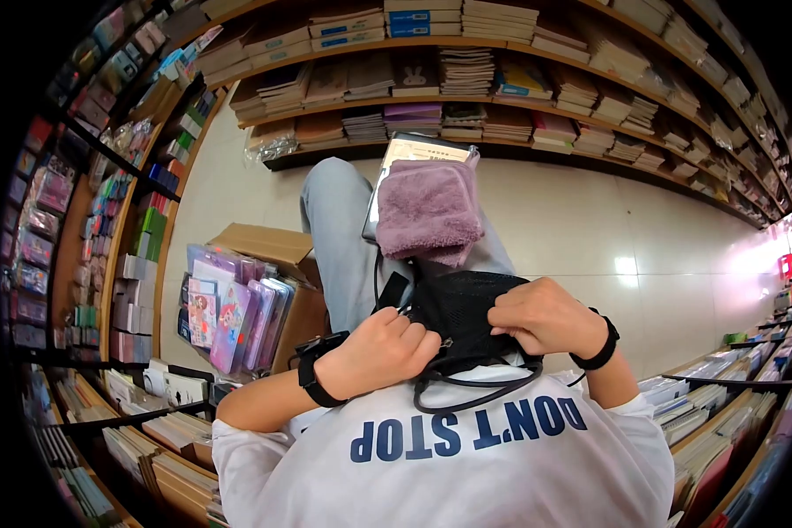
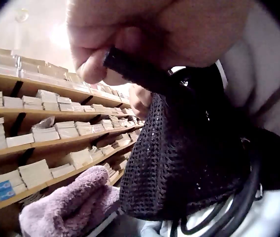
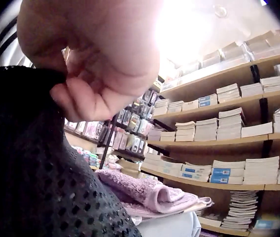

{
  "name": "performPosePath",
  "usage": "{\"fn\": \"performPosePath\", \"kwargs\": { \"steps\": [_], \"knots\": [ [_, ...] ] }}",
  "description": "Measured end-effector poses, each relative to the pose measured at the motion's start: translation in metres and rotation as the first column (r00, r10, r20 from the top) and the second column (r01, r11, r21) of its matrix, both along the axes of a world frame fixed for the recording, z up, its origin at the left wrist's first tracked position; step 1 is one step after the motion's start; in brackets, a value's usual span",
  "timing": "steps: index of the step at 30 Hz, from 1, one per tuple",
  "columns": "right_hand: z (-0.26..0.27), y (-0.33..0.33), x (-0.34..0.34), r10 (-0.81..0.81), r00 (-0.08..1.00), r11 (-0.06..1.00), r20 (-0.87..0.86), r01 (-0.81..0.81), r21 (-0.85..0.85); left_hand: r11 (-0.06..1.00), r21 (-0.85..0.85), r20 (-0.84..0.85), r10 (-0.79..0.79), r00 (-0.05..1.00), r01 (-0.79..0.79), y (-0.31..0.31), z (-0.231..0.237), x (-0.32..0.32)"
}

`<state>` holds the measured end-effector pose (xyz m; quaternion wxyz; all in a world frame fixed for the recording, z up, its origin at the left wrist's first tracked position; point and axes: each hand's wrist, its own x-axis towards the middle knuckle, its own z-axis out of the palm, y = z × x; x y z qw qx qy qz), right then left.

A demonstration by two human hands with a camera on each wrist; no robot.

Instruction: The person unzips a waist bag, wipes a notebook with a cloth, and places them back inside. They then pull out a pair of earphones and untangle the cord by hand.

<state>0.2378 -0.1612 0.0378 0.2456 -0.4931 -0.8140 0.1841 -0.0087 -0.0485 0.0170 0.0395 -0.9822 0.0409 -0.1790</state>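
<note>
A black mesh bag (image 1: 458,312) with a cord is held up against the front of my white shirt. My left hand (image 1: 383,352) is at the bag's left side, fingers curled on its edge. From that fist a short black strap (image 2: 135,70) sticks out in the left wrist view. My right hand (image 1: 544,321) pinches the bag's right rim between thumb and fingers, as the right wrist view also shows. Beyond the bag, a folded purple towel (image 1: 427,207) lies over a flat package (image 1: 427,150) on my lap. The bag's inside is hidden.
An open cardboard box (image 1: 304,326) of packaged stationery (image 1: 238,317) stands on the floor beside my left leg. Long shelves (image 1: 502,101) stacked with notebooks run in front. More racks (image 1: 106,220) are on the left, and tiled floor (image 1: 678,282) extends to the right.
</note>
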Motion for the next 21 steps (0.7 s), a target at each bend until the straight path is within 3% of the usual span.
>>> {"fn": "performPosePath", "kwargs": {
  "steps": [4,10,14,21],
  "knots": [
    [0.004,0.003,0.0,-0.099,0.992,0.988,0.075,0.107,-0.113,0.997,-0.067,0.042,0.032,0.999,-0.029,0.01,0.005,0.013],
    [0.012,0.01,-0.028,-0.144,0.988,0.989,-0.061,0.142,-0.044,0.995,0.075,0.013,-0.065,0.998,0.064,0.024,0.019,0.03],
    [0.004,0.015,-0.024,-0.205,0.977,0.932,-0.064,0.175,-0.317,0.958,0.279,-0.065,-0.041,0.997,0.057,0.026,0.033,0.033],
    [-0.009,0.0,-0.035,-0.405,0.881,0.914,-0.245,0.401,-0.069,0.942,0.331,-0.024,-0.058,0.998,0.063,0.027,0.031,0.033]
  ]
}}
